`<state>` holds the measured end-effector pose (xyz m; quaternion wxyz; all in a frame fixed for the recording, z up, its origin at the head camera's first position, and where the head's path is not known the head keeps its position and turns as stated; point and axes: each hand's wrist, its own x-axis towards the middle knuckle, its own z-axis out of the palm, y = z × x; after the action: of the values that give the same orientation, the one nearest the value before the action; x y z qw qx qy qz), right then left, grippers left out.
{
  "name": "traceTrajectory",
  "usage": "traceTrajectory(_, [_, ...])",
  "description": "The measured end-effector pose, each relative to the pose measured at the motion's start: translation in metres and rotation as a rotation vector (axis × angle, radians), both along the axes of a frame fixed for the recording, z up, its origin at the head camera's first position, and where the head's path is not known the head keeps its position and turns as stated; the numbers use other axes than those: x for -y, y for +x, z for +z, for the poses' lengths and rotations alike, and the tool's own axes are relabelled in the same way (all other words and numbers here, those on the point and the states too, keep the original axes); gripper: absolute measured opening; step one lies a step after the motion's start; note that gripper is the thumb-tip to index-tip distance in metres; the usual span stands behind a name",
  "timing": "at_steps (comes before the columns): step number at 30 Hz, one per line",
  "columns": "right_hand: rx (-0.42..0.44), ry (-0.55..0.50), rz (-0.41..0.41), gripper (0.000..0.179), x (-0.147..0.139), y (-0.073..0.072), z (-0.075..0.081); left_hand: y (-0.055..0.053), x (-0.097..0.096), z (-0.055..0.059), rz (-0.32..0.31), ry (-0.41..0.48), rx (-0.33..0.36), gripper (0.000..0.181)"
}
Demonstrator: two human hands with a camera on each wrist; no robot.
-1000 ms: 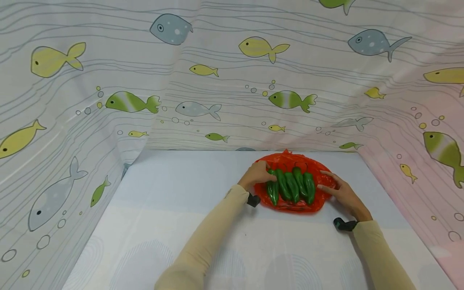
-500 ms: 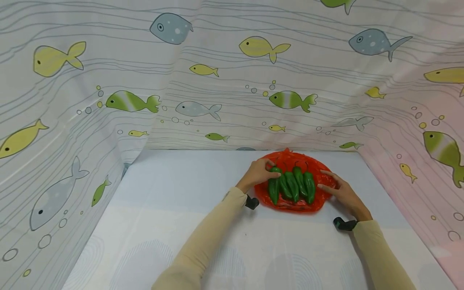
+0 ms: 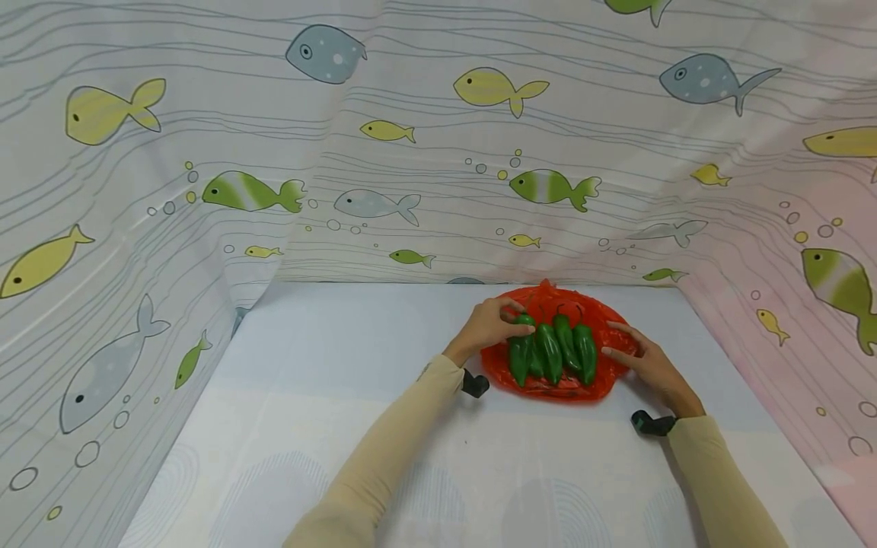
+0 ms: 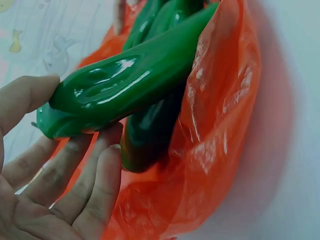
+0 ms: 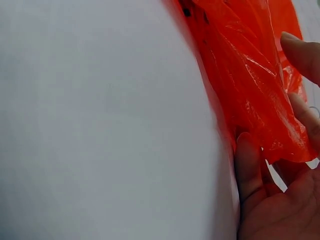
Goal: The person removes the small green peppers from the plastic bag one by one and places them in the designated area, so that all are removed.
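Observation:
A red plastic bag (image 3: 596,308) lies spread on the table, with several green peppers (image 3: 585,354) side by side in it. At the bag's left side my left hand (image 3: 488,326) pinches the upper end of the leftmost pepper (image 4: 120,90) between thumb and fingers. In the left wrist view that pepper lies slanted over another one, its far end beside the bag's wall. My right hand (image 3: 651,369) rests at the bag's right edge, thumb and fingers spread apart. The right wrist view has its fingertips (image 5: 247,155) against the red plastic.
The white table (image 3: 329,365) extends to the left and front of the bag. A fish-patterned cloth (image 3: 438,228) hangs behind the table and along both sides. Dark wrist cameras (image 3: 475,383) are on both wrists.
My left hand has shifted slightly right, bringing the leftmost pepper closer to and partly over its neighbour. The right hand has stayed in place.

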<state>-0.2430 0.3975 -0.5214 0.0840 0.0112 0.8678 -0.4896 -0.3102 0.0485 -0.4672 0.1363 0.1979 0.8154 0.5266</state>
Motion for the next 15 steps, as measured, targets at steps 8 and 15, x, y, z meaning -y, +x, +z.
traceTrajectory(8, [0.000,-0.010,0.001,0.082,0.000,-0.001,0.000,-0.001,0.004,0.003,-0.018,0.042,0.014,0.047])
traceTrajectory(15, [0.013,-0.012,0.002,0.083,0.001,-0.001,0.000,0.000,0.016,0.011,-0.010,0.079,0.011,0.045])
